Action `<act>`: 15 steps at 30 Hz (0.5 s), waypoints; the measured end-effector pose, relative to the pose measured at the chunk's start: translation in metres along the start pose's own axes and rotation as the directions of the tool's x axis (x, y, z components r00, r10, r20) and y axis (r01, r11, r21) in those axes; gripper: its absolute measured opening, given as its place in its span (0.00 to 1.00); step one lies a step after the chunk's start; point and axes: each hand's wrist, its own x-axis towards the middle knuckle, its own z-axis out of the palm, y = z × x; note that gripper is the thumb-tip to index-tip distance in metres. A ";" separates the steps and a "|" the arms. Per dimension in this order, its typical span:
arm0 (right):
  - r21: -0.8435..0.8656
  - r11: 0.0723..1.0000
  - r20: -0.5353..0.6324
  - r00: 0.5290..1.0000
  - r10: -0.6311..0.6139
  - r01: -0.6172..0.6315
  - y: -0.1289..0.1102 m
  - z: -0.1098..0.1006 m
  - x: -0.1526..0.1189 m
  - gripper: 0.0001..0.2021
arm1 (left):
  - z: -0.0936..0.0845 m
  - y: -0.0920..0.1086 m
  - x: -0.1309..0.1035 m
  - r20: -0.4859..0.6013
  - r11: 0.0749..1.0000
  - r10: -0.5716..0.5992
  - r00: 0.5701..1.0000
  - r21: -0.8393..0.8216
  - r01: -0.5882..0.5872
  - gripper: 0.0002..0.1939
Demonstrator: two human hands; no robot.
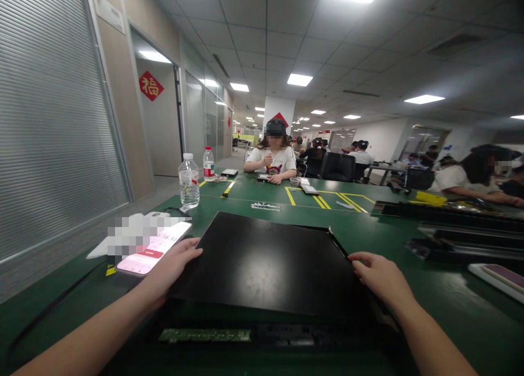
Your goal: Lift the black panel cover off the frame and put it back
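Note:
A large, flat black panel (262, 261) with a smooth, slightly shiny face spans the space between my hands. Its left edge is held by my left hand (186, 256), thumb on top and the other fingers mostly hidden underneath. At the right edge, my right hand (379, 272) grips with bent fingers beside a thin raised rim. The panel is tilted, its near edge over a dark frame or housing. A narrow green circuit board (204, 335) lies in that housing, closest to me. What lies under the panel is hidden.
A lit phone (155, 248) lies left of my left hand, with a water bottle (189, 180) behind it. Black strips (462, 239) and a white-edged phone (499, 280) are on the right. A person (273, 155) sits across the green table (446, 321); others sit beyond.

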 end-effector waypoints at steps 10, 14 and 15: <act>0.008 1.000 0.014 1.000 -0.004 0.004 0.000 0.000 -0.001 0.16 | -0.002 -0.004 0.004 0.019 1.000 0.007 1.000 0.017 -0.007 0.15; -0.005 1.000 0.010 1.000 -0.002 0.002 0.000 0.000 0.000 0.16 | -0.003 -0.007 0.007 0.058 1.000 0.015 0.998 -0.002 -0.014 0.18; -0.009 1.000 0.009 1.000 0.002 -0.002 0.000 0.000 0.000 0.16 | -0.003 -0.007 0.006 0.056 1.000 0.017 0.998 -0.002 -0.017 0.18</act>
